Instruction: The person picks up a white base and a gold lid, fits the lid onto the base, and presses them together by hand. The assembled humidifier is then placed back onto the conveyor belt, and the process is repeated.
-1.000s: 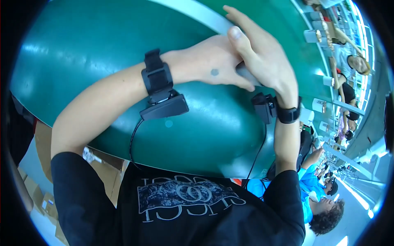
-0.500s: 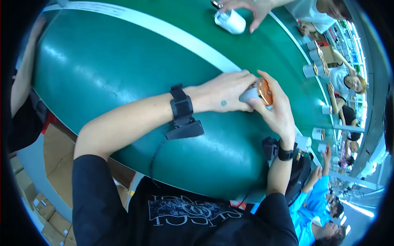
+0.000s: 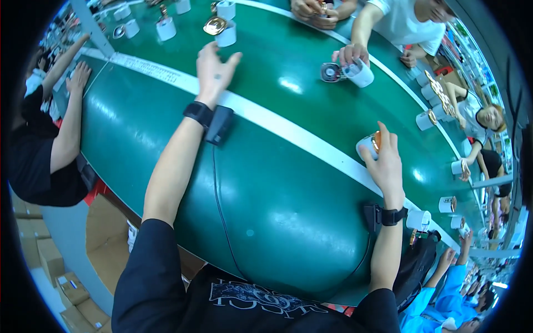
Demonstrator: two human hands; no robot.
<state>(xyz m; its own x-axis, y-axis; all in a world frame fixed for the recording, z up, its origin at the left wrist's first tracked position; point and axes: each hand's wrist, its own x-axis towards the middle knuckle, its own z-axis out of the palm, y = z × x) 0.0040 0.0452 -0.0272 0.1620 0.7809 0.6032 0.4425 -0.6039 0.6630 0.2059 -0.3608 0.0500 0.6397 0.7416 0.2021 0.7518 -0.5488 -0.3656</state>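
— Looking down through the head camera, we see our left hand [image 3: 214, 69] stretched far out over the green belt [image 3: 277, 222], past the white stripe [image 3: 266, 119], fingers spread apart and holding nothing. It is nearest to a white cup [image 3: 226, 34] with a gold part [image 3: 214, 25] touching it, but there is a gap between them.

— And our right hand [image 3: 384, 161]?

— It sits at the right of the belt, fingers curled around a small white cup with a gold piece [image 3: 368, 145]. The grip looks closed on it, with the thumb side hidden from us. The cup is right at the white stripe, and we cannot tell whether it rests on the belt or is lifted off it.

— What could go wrong from here?

— We judge 2 risks. The left arm is at full reach, so a hurried grab could knock the far cup over and tip the gold part off its edge. The cable [image 3: 219, 205] trailing from the black wrist unit [image 3: 219, 125] lies across the belt and could snag on anything near it. The right hand holds its cup with fingertips only, so a loose squeeze might let the gold piece slip out.

— Anyone close by?

— A person opposite has a hand on another white cup [image 3: 361, 72], well apart from ours.
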